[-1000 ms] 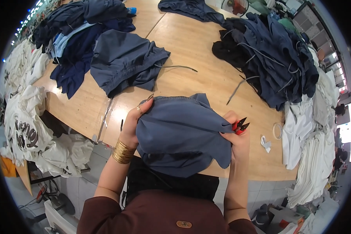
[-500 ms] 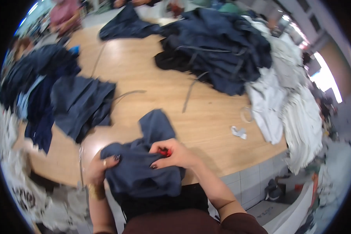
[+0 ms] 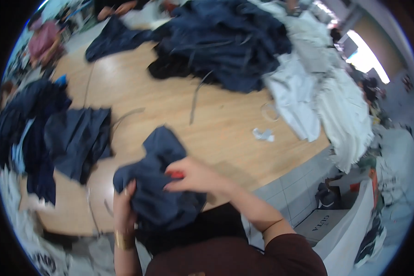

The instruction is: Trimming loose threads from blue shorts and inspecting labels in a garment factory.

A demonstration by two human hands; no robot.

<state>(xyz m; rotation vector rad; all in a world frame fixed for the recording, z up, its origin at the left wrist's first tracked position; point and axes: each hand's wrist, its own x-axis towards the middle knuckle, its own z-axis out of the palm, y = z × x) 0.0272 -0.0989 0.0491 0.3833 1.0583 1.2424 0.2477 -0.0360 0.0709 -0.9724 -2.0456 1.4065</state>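
Observation:
A dark blue cloth garment point(image 3: 158, 184) is bunched at the table's near edge, just in front of my body. My left hand point(image 3: 125, 202) pinches its left side, thumb on top and the other fingers mostly hidden. Over the cloth's right part lies my right hand point(image 3: 193, 175), its fingers curled around a small red tool point(image 3: 176, 174). Most of that tool is hidden in the hand, so its exact kind does not show. Whether the right fingertips also grip the cloth cannot be made out.
On the wooden table point(image 3: 225, 138), a dark blue garment piece point(image 3: 80, 140) lies left beside a dark pile point(image 3: 37, 119). A larger dark pile point(image 3: 230, 41) is at the back. White garments point(image 3: 342, 110) drape over the right edge; a white scrap point(image 3: 263, 135) lies nearby. Other people work beyond.
The whole view has swung, so the table's things sit further left. My left hand has turned more upright at the garment's side, and my right hand still has the red tool.

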